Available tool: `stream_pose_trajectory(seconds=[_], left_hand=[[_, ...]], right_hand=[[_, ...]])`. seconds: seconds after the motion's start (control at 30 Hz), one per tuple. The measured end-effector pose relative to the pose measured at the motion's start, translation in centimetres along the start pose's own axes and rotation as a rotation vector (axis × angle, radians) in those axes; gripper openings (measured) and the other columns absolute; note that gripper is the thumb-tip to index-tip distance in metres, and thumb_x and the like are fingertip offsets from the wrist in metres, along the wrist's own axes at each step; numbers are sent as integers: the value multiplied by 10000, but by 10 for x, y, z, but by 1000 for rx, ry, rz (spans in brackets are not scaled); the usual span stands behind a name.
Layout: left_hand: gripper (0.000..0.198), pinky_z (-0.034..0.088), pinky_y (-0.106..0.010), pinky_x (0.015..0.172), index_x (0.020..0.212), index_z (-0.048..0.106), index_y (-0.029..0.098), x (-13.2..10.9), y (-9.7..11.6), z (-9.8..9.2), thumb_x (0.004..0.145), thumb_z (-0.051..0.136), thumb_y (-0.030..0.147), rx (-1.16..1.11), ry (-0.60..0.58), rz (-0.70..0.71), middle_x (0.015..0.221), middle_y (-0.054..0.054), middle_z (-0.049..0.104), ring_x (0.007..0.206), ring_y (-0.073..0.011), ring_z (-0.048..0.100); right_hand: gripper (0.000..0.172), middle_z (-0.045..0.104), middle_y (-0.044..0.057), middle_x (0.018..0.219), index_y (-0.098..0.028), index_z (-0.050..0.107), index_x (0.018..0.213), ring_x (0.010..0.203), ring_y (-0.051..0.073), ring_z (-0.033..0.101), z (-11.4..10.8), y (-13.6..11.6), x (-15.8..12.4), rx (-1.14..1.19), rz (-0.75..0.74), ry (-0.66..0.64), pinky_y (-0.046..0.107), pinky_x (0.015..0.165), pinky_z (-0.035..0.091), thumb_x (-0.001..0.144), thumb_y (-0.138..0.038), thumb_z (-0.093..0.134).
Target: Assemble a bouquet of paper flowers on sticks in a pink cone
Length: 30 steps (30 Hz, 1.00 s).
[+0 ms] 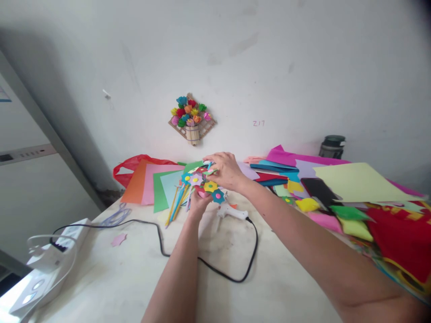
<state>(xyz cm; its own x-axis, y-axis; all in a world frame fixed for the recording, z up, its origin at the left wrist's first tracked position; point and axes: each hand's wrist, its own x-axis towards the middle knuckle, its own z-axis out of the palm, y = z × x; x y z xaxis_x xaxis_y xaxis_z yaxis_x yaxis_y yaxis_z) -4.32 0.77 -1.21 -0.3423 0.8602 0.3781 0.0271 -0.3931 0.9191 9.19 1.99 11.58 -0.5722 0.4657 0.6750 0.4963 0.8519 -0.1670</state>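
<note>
A bunch of paper flowers (195, 180) with round dot centres stands over the middle of the table in yellow, blue, lilac and red. From below, my left hand (199, 205) is closed around the base of the bunch; its fingers are partly hidden by the blooms. My right hand (227, 170) reaches over the top, its fingers curled onto a flower at the bunch's upper right. Just beneath lies a white glue gun (234, 212) on its side. Yellow and blue paper sticks (178, 202) rest left of the bunch.
Coloured paper sheets (134, 186) lie at the back left. A black cord (232, 280) loops across the table to a power strip (50, 269). At right are a phone (318, 192), small coloured packets (355, 228) and a dark bottle (332, 147). A flower ornament (192, 119) hangs on the wall.
</note>
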Motion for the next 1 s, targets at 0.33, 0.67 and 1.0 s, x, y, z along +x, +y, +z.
stream_pose_trajectory(seconds=[0.33,0.67,1.0], left_hand=[[282,407,-220,463,746,589,137,0,-1,0,472,657,129,-14,18,-26,540,24,582,479,-102,496],[310,420,-217,444,785,599,133,-1,-1,0,479,649,130,17,24,-60,553,26,575,476,-97,489],[418,379,-197,401,856,530,168,5,-7,-5,473,690,119,-18,83,-72,584,55,552,445,-81,470]], right_hand=[[52,646,25,1143,-222,688,716,1108,237,502,0,-1,0,19,3,30,442,973,263,713,-206,638],[192,678,42,1059,-214,686,872,1041,242,552,-21,2,7,114,72,196,431,947,344,690,-164,653],[186,645,26,687,-164,622,698,730,183,642,-72,24,10,561,275,437,325,694,519,748,-344,619]])
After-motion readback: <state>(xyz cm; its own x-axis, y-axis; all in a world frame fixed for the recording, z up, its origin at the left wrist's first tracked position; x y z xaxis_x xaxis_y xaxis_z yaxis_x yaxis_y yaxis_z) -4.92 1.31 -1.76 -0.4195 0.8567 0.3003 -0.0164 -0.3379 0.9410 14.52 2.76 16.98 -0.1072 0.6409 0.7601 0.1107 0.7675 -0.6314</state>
